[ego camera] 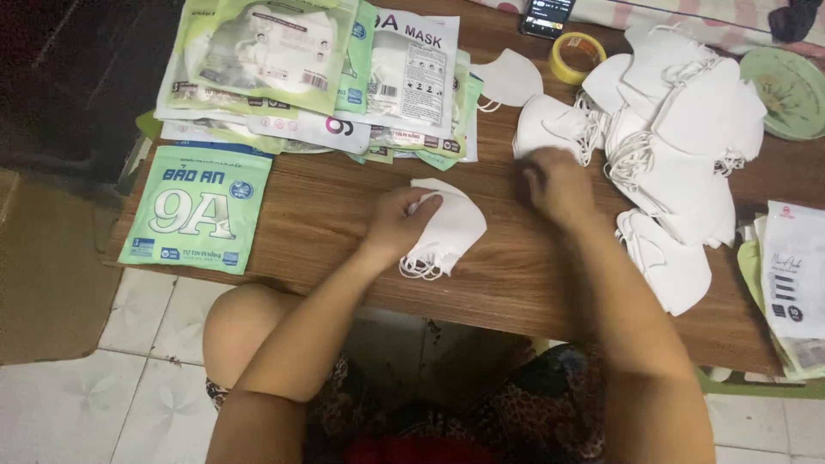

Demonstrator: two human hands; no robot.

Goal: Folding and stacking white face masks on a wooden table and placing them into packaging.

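A small stack of white folded fabric face masks is gripped by the left hand near the wooden tabletop's front edge, while the right hand, fingers curled, is laid against the large loose mask heap still unsorted toward the right edge, green-and-white packets being piled at the far-left corner.

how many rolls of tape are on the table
1. The yellow tape roll lies flat near the far edge of the wooden table, beside the phone and the loose white masks. Others may be hidden under the piles.
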